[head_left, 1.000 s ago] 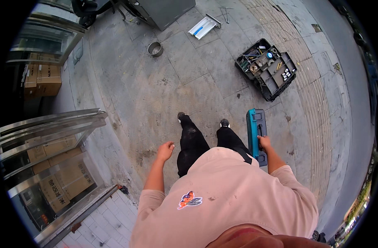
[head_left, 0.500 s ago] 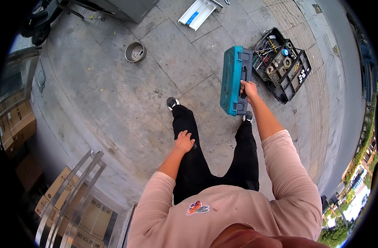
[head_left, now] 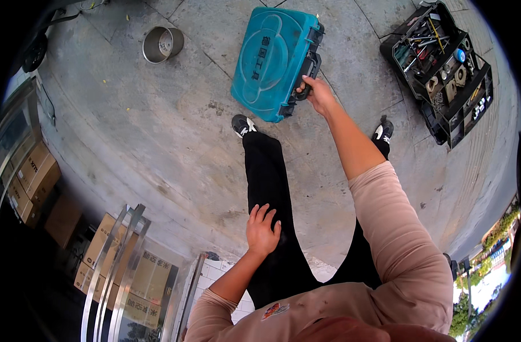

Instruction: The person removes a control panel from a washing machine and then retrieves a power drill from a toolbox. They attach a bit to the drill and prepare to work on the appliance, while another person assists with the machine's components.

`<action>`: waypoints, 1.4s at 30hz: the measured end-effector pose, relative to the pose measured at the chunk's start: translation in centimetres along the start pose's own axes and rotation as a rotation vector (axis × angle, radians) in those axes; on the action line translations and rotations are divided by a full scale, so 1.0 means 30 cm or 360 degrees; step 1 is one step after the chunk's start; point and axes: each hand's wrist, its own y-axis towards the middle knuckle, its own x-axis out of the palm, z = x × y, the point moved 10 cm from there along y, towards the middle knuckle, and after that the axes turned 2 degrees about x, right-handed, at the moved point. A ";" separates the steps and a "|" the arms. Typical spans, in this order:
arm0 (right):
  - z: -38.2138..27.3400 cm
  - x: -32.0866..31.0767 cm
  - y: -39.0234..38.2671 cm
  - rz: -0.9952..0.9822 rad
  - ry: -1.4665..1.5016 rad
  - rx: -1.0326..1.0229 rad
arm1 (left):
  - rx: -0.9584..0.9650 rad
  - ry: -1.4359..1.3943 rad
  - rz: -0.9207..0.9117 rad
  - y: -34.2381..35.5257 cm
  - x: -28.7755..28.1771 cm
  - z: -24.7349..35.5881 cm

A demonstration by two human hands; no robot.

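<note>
A teal plastic tool case (head_left: 275, 62) with dark grey latches lies with its broad lid facing up, in front of my left foot. My right hand (head_left: 316, 94) is closed round the grey handle on the case's right side. Whether the case touches the ground I cannot tell. My left hand (head_left: 263, 231) rests on my left thigh, fingers spread, holding nothing. An opened black toolbox (head_left: 406, 57) stands at the far right, its stepped trays full of hand tools, tape rolls and small parts.
A round metal pot (head_left: 163, 45) sits on the paved ground at the far left. Cardboard boxes (head_left: 38, 171) are stacked at the left, behind a metal-framed glass door. Curved metal handrails (head_left: 115, 268) stand at the lower left. Part of a wheel (head_left: 35, 52) shows at the upper left.
The teal case has swung left and tipped from on edge to lid up, carried by my right hand. My view has shifted; the white tray at the top is out of sight.
</note>
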 end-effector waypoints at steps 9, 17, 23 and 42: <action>0.084 -0.498 0.274 0.0373 -0.0671 0.0210 | -0.0055 0.0014 -0.0309 0.131 0.124 0.046; -0.145 -0.768 0.586 0.0575 -0.0340 -0.0677 | -0.0078 0.0066 -0.0433 0.191 0.147 0.032; -0.182 -0.649 0.626 0.0252 0.0137 -0.0386 | -0.0087 0.0046 -0.0432 0.208 0.136 0.013; 0.619 -0.576 0.286 0.0274 -0.0167 0.0222 | -0.0056 0.0002 -0.0448 0.200 0.137 -0.016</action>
